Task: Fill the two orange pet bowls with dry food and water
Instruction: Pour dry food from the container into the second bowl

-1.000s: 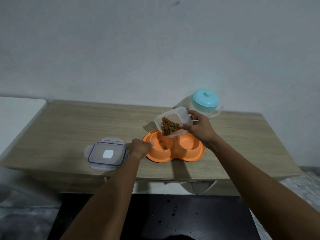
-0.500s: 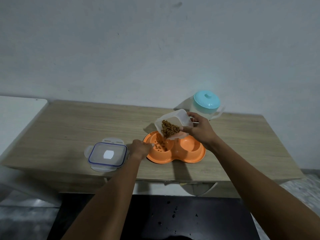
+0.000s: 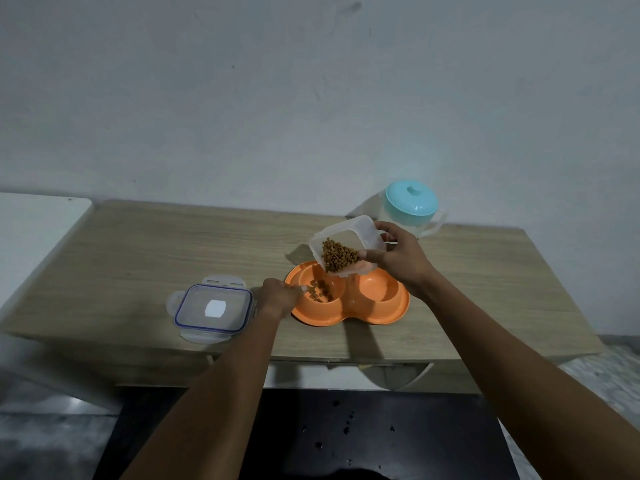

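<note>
An orange double pet bowl [image 3: 381, 315] sits on the wooden table [image 3: 173, 247]. My right hand [image 3: 394, 258] grips a clear plastic food container [image 3: 343, 237], tilted down over the left bowl. Brown dry food [image 3: 337, 256] is heaped at the container's lower lip, and some kibble [image 3: 320, 291] lies in the left bowl. The right bowl [image 3: 375, 287] looks bare inside. My left hand [image 3: 278, 296] holds the left rim of the orange bowl. A clear water jug with a turquoise lid [image 3: 412, 200] stands behind my right hand.
The container's clip-on lid [image 3: 213, 308] lies flat on the table left of my left hand. A white surface [image 3: 31, 223] adjoins the table's left end. A dark surface [image 3: 311, 434] with small specks lies below the table's front edge.
The container has tipped further, and kibble has fallen from it into the left bowl. My left hand has stayed on the bowl's rim.
</note>
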